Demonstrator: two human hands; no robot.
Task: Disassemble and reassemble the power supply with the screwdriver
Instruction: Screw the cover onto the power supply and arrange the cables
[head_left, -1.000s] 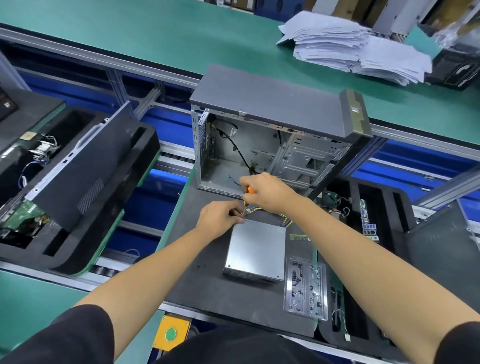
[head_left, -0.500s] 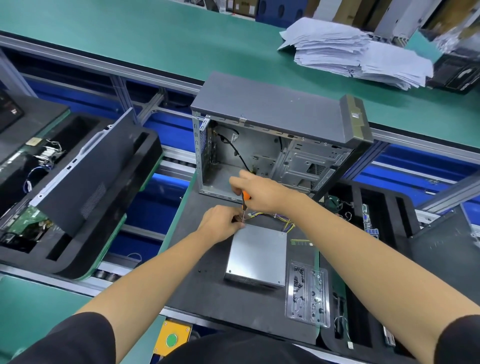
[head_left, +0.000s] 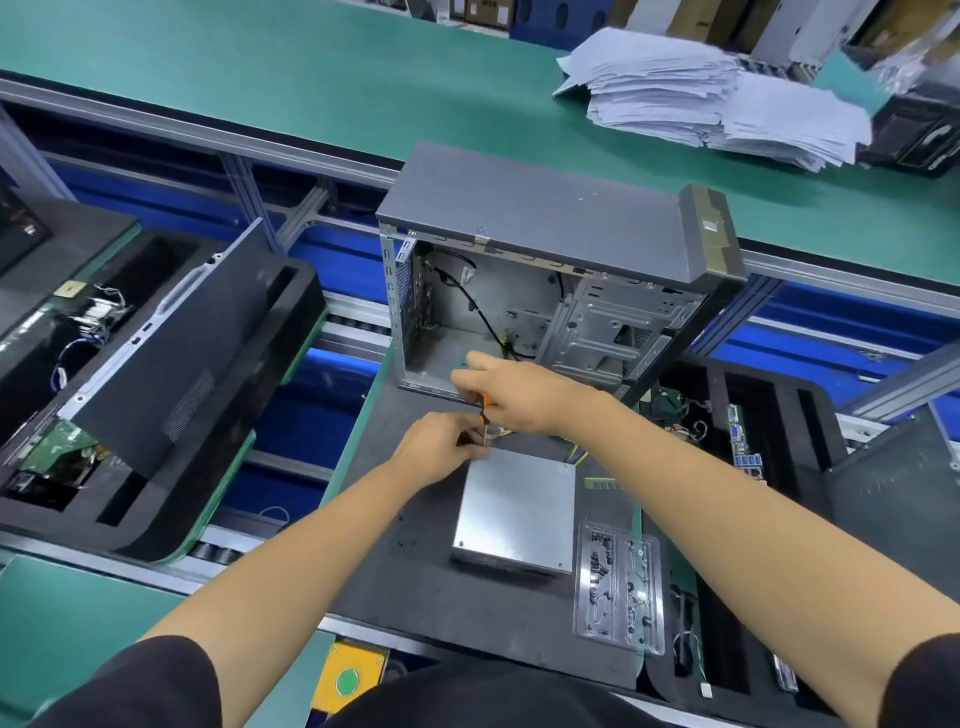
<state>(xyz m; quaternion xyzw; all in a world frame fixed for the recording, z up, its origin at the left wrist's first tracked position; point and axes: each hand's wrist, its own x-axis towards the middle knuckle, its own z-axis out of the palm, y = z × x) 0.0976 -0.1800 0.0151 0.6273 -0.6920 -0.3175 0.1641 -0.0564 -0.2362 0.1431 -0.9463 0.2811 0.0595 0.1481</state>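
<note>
Left to right: our left hand (head_left: 441, 447) pinches something small at the far-left corner of the PSU (head_left: 517, 506), likely a screw, though it's too small to tell; the PSU lies flat on the dark counter (head_left: 415, 582), just in front of the open case (head_left: 545, 291). Our right hand (head_left: 519, 397) grips the screwdriver (head_left: 484, 418), fingers wrapped round its orange handle, tip down at that same corner. Risk, as we judge it: the tip slips out and strips the head or jabs the left fingers (head_left: 475, 451), or a loose screw rolls off, since nothing holds the PSU down.
</note>
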